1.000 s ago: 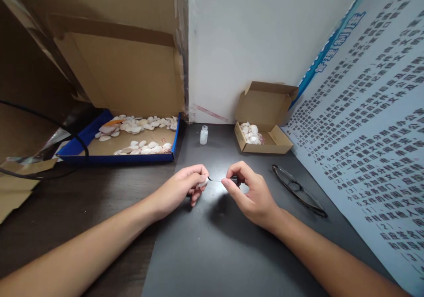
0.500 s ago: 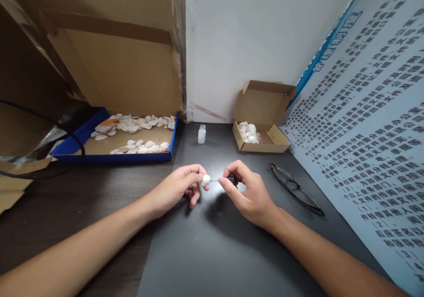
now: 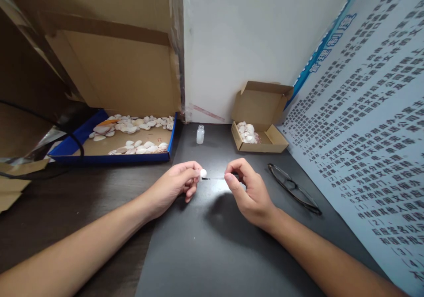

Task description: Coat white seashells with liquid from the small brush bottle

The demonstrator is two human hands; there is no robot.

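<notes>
Between its thumb and fingertips, my left hand pinches a small white shell. Opposite it, my right hand is closed on a thin brush, whose pale stem points left; the handle is mostly hidden by the fingers. The brush's dark tip lies at the shell's lower right edge, and I cannot tell if they touch. Beyond the hands stands a small clear bottle without a cap, holding whitish contents.
A blue-edged cardboard box with many shells lies open at left. At back right is a small brown box with shells. Eyeglasses rest right of my hand, near a printed board. A black cable curves at far left.
My left hand has shifted slightly left with the shell. The right hand has moved a little right and turned, and more of the brush's stem and dark tip now shows.
</notes>
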